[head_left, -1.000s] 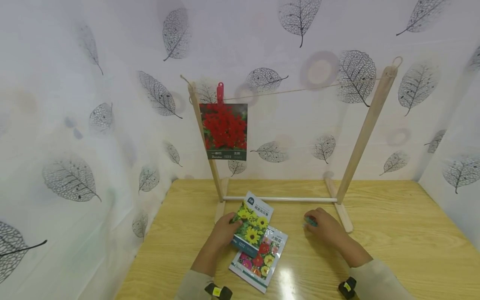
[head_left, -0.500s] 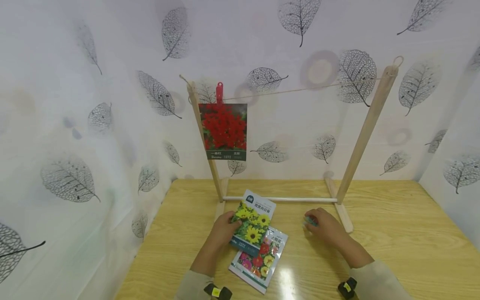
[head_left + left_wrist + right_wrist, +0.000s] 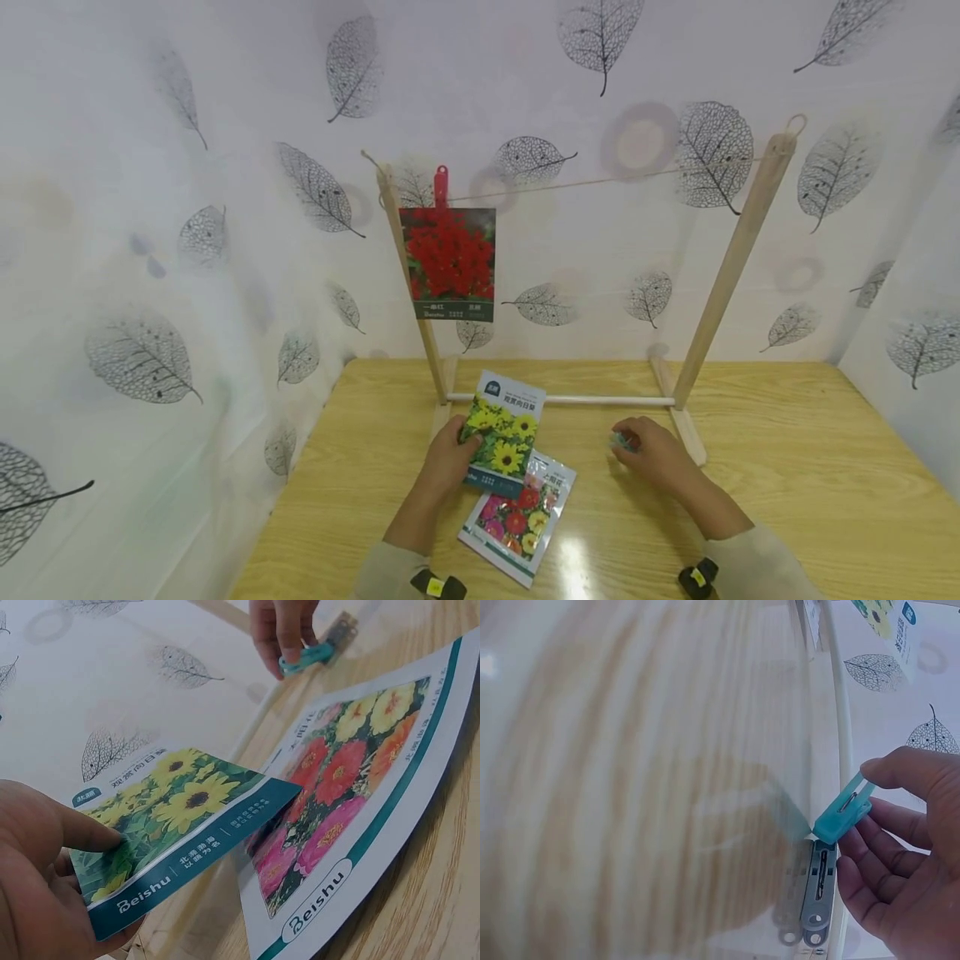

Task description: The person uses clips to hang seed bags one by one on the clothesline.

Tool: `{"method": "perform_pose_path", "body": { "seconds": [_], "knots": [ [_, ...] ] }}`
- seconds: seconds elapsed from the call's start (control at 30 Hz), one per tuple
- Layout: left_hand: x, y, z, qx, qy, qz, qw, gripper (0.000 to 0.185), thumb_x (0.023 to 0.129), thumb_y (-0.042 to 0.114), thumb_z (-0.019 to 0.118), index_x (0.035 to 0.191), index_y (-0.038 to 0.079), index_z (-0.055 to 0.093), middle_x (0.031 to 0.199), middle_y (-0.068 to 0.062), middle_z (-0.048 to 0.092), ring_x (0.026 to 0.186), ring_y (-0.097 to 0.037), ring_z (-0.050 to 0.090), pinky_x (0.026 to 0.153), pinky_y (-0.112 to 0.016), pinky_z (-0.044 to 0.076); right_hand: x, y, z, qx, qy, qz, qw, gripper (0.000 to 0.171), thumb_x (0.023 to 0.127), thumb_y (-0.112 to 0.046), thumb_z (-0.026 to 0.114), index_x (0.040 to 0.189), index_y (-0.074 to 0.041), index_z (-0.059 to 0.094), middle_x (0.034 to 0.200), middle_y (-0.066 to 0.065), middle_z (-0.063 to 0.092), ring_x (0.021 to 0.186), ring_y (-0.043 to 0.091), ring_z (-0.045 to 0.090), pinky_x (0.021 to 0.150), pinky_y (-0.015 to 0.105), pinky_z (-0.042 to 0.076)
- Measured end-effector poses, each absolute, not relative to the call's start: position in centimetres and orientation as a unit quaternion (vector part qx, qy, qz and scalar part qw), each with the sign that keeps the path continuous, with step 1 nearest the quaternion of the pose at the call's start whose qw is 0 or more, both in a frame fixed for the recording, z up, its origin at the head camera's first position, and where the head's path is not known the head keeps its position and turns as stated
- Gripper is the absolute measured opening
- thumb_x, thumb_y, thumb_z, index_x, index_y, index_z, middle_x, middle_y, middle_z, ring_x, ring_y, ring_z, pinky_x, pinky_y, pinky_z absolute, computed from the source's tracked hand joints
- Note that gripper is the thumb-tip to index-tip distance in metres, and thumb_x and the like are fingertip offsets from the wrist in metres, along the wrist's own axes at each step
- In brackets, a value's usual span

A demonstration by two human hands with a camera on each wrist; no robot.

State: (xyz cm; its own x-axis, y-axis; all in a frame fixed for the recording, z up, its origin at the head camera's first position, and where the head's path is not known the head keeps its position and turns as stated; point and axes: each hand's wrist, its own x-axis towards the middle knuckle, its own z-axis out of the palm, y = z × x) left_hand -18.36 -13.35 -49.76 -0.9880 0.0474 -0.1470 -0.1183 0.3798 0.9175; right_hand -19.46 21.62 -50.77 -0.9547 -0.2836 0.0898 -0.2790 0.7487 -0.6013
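Note:
My left hand (image 3: 447,460) grips a seed packet with yellow sunflowers (image 3: 504,433) by its left edge, thumb across the front. In the left wrist view the packet is tilted, its dark green bottom band toward the camera. Partly beneath it in the head view, a second seed packet with pink, red and yellow flowers (image 3: 517,533) lies on the table. Over to the right, my right hand (image 3: 654,457) pinches a teal clothespin (image 3: 843,816) between thumb and fingers. A grey clothespin (image 3: 817,892) lies just below the teal one in the right wrist view.
A wooden stand with two posts (image 3: 731,275) and a white crossbar (image 3: 600,400) holds a string (image 3: 600,179). Near its left end hangs a red-flower packet (image 3: 450,258) from a red clothespin (image 3: 441,185). Leaf-patterned walls close in behind the wooden table (image 3: 810,467).
The sunflower packet has turned slightly more upright and shifted up and left in my left hand, showing more of the lower packet's top. My right hand stays nearly still.

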Motion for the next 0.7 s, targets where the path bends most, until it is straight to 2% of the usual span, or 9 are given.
{"method": "perform_pose_path", "body": {
  "seconds": [0.37, 0.7],
  "knots": [
    [-18.23, -13.15, -49.63, -0.01, 0.818, 0.573, 0.06, 0.029, 0.103, 0.023, 0.054, 0.128, 0.009, 0.057, 0.107, -0.009, 0.066, 0.091, -0.016, 0.062, 0.083, -0.034, 0.05, -19.11, 21.53, -50.33, -0.149, 0.926, -0.346, 0.007, 0.033, 0.095, -0.015, 0.069, 0.121, 0.004, 0.064, 0.109, 0.012, 0.068, 0.093, 0.02, 0.066, 0.078, 0.034, 0.057],
    [-18.25, -13.09, -49.66, -0.006, 0.806, 0.589, 0.057, 0.033, 0.104, 0.029, 0.054, 0.132, 0.01, 0.056, 0.108, -0.009, 0.068, 0.09, -0.016, 0.064, 0.081, -0.033, 0.052, -19.02, 21.56, -50.31, -0.148, 0.923, -0.355, 0.006, 0.034, 0.097, -0.019, 0.067, 0.123, 0.003, 0.063, 0.113, 0.015, 0.069, 0.095, 0.022, 0.067, 0.077, 0.034, 0.058]
  ]
}}
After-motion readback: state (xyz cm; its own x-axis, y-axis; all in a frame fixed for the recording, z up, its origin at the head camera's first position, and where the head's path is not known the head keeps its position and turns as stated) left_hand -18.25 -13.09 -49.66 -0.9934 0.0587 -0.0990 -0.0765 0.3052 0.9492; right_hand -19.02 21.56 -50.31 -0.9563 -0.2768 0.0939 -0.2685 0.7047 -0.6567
